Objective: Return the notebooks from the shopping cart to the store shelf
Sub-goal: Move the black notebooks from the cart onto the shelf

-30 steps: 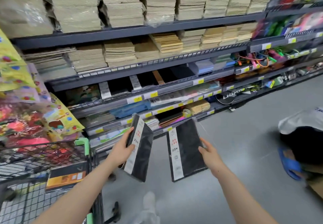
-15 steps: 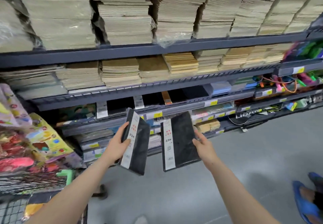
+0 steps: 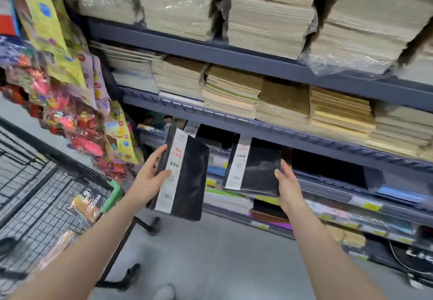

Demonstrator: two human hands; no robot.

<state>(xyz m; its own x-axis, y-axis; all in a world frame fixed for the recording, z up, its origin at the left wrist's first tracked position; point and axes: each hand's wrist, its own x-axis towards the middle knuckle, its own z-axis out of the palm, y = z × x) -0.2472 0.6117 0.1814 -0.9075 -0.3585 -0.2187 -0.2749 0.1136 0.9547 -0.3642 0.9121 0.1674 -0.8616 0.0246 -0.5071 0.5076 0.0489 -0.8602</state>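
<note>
Holding one notebook apiece, both hands reach toward the dark grey metal store shelf (image 3: 234, 55). The left hand (image 3: 150, 178) grips a black hardcover notebook with a white paper band printed "25K" (image 3: 185, 178) by its left edge, thumb curled onto the front over the band and fingers along the spine; this notebook is upright, tilted a little, and hangs in the air in front of the shelf, apart from it. The right hand (image 3: 287, 183) grips a second black notebook with the same white band (image 3: 254, 168) at its lower right corner, thumb on the cover; its upper edge is level with the front rail of the third shelf board, at a dark slot there, though whether it touches the shelf cannot be told. Stacks of beige and brown paper exercise books (image 3: 234, 93) fill the two boards above. At lower left stands the black wire shopping cart with a green handle end (image 3: 46, 196), with wrapped items lying in its basket. Bright, colourful plastic packets (image 3: 70, 103) hang beside the cart. Grey floor (image 3: 222, 260) lies beneath the arms.
</note>
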